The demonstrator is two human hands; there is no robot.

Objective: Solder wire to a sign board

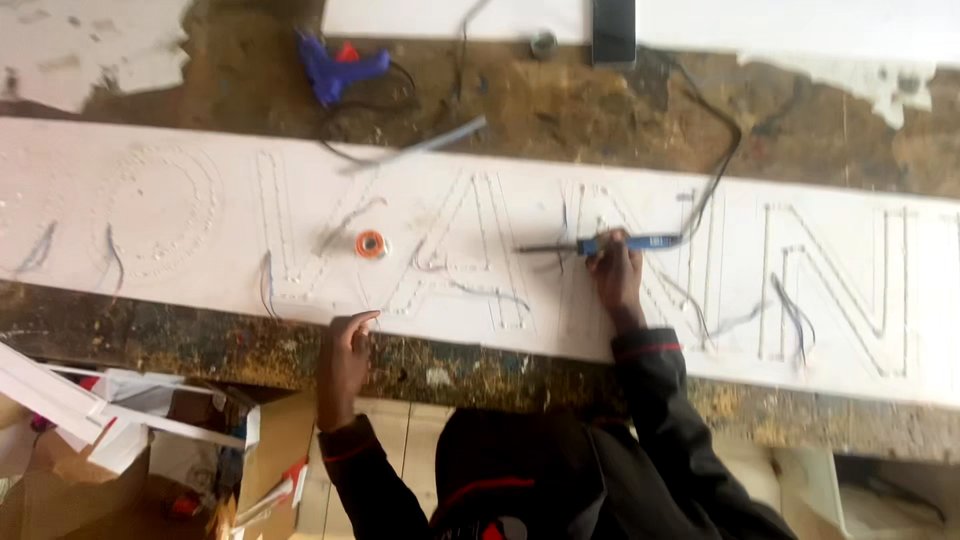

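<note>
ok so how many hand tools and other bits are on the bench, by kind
blue soldering iron, in the right hand: 1
blue glue gun: 1
orange spool: 1
long white sign board, with the left hand at its near edge: 1
dark phone-like slab: 1
total: 5
</note>
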